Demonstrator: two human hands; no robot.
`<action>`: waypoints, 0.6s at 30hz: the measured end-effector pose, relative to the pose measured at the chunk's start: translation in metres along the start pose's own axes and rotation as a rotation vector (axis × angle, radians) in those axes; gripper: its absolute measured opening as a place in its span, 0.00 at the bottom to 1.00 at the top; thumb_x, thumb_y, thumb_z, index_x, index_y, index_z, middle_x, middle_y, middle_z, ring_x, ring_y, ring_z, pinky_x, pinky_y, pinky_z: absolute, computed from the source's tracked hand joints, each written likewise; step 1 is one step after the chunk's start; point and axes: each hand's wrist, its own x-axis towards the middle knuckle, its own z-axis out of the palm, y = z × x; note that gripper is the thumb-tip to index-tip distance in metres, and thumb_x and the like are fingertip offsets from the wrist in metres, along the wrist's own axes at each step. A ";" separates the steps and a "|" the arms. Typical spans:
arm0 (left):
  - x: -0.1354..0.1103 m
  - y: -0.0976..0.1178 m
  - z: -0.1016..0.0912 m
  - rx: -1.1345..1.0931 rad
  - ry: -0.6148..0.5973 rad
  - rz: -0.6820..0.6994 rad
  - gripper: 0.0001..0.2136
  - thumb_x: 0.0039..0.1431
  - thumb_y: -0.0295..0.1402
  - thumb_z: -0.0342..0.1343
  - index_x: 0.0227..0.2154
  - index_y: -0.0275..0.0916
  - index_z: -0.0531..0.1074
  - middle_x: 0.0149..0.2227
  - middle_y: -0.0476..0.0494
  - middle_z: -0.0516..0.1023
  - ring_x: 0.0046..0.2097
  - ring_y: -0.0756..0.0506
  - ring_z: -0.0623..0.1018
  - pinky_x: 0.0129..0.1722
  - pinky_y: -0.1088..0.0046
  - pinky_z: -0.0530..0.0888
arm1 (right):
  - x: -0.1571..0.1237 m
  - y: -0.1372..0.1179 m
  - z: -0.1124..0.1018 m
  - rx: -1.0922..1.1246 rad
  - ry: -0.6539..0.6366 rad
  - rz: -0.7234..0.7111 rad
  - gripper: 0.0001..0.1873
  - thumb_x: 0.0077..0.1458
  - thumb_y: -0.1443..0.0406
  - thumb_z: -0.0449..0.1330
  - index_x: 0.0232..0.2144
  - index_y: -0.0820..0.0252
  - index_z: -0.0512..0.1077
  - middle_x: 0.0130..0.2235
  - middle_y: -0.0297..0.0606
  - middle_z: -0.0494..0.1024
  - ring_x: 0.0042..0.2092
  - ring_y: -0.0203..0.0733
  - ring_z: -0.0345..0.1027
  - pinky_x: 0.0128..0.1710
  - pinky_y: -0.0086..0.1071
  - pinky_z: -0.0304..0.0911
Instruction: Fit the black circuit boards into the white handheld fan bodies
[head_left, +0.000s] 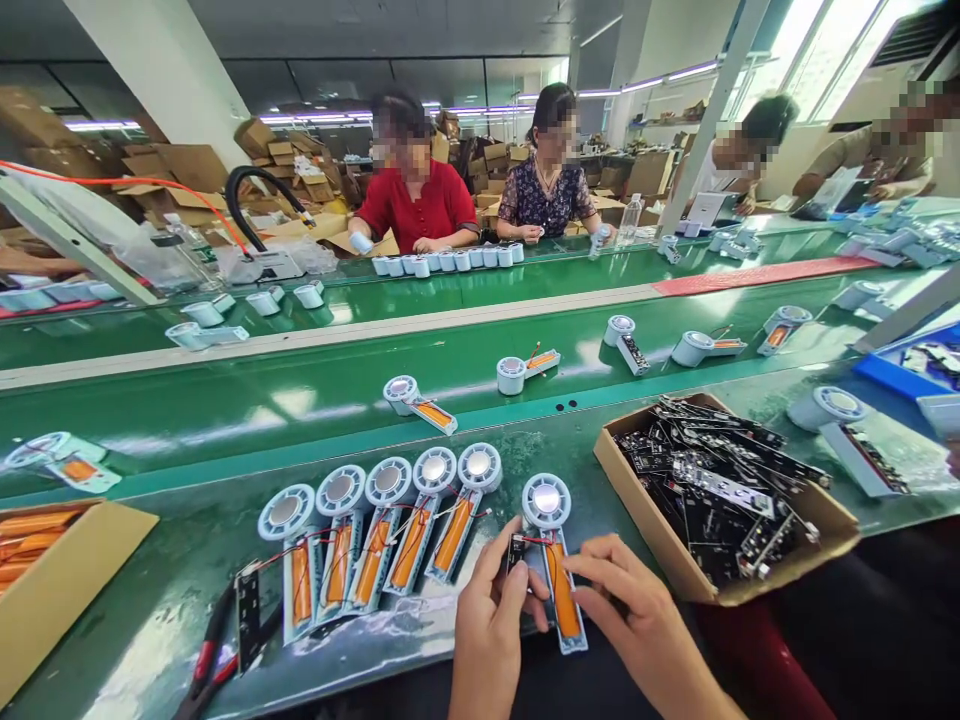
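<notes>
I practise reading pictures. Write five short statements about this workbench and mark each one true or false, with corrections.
1. The left hand holds a small black circuit board. True.
2. The box of black boards stands to the left of both hands. False: the box of black boards stands to their right.
3. Five pale blue units with round heads lie in a row to the left of the hands. True.
4. The handles of the pliers are green. False: the pliers show red on their handles.
5. The right hand is beside a unit with an orange battery. True.
</notes>
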 end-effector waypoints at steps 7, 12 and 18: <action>-0.002 0.003 -0.002 0.079 0.026 0.024 0.27 0.64 0.43 0.56 0.63 0.36 0.65 0.28 0.49 0.76 0.25 0.50 0.71 0.29 0.73 0.73 | 0.025 -0.009 0.006 0.138 0.098 -0.044 0.09 0.65 0.67 0.58 0.37 0.53 0.79 0.39 0.38 0.75 0.41 0.41 0.73 0.40 0.29 0.70; -0.005 0.008 -0.002 0.229 0.009 0.107 0.26 0.63 0.46 0.56 0.60 0.38 0.68 0.32 0.47 0.75 0.24 0.51 0.69 0.25 0.74 0.71 | 0.043 -0.021 0.008 0.206 0.081 0.085 0.09 0.65 0.64 0.58 0.43 0.54 0.78 0.37 0.36 0.80 0.36 0.39 0.75 0.36 0.27 0.70; -0.009 0.013 0.005 0.188 0.075 0.174 0.21 0.65 0.44 0.55 0.56 0.41 0.69 0.30 0.47 0.75 0.21 0.52 0.67 0.19 0.78 0.68 | 0.049 -0.027 0.007 0.063 0.001 0.096 0.05 0.63 0.65 0.60 0.34 0.55 0.77 0.34 0.33 0.80 0.35 0.40 0.74 0.37 0.29 0.67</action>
